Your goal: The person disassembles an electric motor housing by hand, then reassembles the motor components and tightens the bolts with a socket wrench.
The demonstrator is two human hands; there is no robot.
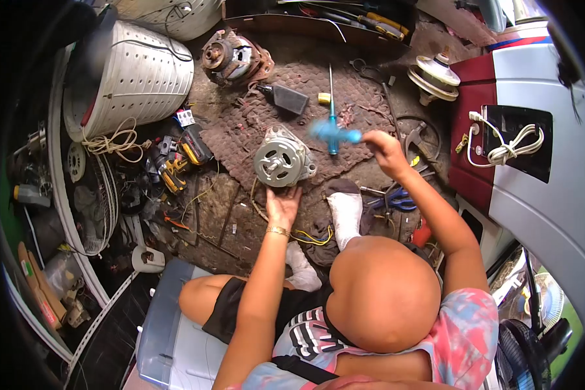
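My left hand (283,207), palm up, is at the near edge of a round silver electric motor (277,162), its fingers partly hidden under the housing. The motor's slotted face and central shaft point up. My right hand (387,155) is raised to the right with curled fingers on a blue tool (344,135). Motion blurs the tool's far end, so its exact kind is unclear. Below it lies a screwdriver (332,107) with a blue handle and long shaft. A black box-shaped part (288,99) and a small yellow piece (324,98) rest beyond the motor.
A rusty motor (231,58) and white perforated drum (146,75) stand at the back left. Yellow power tools (170,170) lie left. A hammer (422,140), blue-handled pliers (400,198) and a pulley-like part (434,78) are right, near a red-and-white appliance (471,136).
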